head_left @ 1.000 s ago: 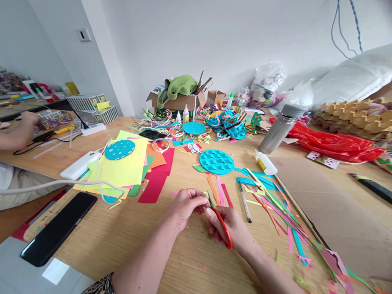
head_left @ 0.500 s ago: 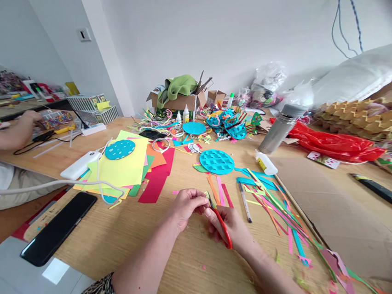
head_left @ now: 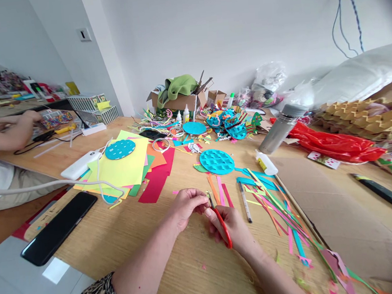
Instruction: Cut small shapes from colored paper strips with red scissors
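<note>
My right hand [head_left: 229,227] is wrapped round red-handled scissors [head_left: 223,225], whose dark blades point up and away from me. My left hand [head_left: 191,204] is closed in a pinch on a small yellow-green paper piece [head_left: 208,194], mostly hidden by the fingers. The blade tips are at that piece. Beyond both hands lies a blue paper oval [head_left: 217,162] with a raised lattice surface and a green paper bit at its left. Orange, pink and red paper strips [head_left: 220,192] lie just past my fingertips. A pen [head_left: 245,202] is to the right of them.
Coloured paper sheets [head_left: 131,164] and a black phone [head_left: 60,228] lie on the left. Right of my hands are loose paper strips [head_left: 274,206], a glue bottle [head_left: 267,163], a steel flask [head_left: 281,129], cardboard [head_left: 337,216] and a cutter knife [head_left: 385,192]. Another person's arm [head_left: 7,133] rests at far left.
The scissor blades have shifted slightly at the small paper piece. Both hands stay in nearly the same place. At far left, the other person's hands have moved a little.
</note>
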### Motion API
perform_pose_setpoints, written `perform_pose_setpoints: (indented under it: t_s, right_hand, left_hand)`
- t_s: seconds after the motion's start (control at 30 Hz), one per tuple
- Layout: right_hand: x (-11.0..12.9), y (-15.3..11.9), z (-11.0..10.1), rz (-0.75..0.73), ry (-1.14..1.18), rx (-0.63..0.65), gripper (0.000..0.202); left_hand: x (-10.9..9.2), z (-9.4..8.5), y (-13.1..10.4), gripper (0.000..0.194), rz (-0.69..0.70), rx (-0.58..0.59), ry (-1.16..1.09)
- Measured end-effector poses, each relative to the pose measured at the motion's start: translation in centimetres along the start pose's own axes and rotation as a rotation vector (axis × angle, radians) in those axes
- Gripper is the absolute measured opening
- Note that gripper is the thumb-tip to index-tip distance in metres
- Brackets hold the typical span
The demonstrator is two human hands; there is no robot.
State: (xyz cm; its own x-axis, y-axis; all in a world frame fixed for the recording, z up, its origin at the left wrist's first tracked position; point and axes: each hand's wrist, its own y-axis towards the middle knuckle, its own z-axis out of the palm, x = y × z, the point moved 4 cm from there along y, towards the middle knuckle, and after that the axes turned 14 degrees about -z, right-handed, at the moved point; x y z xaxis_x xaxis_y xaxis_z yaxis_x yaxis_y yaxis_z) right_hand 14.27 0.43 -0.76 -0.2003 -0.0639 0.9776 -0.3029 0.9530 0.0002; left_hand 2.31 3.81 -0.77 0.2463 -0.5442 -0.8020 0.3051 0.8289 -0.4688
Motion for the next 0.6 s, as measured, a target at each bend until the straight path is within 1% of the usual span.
perform_pose_setpoints:
  t_s: [0.1, 0.27, 0.6]
  right_hand:
    - [0.00, -0.06, 0.01, -0.002, 0.000, 0.001, 0.053]
    - [-0.01, -0.12, 0.05, 0.011, -0.010, 0.005, 0.052]
    - [-0.04, 0.00, 0.13, 0.014, 0.004, 0.009, 0.053]
  left_hand:
    - [0.04, 0.06, 0.00, 0.016, -0.015, 0.008, 0.006]
    - [-0.14, 0.01, -0.08, 0.014, 0.001, -0.019, -0.008]
    - [-0.19, 0.08, -0.11, 0.015, -0.003, -0.002, 0.012]
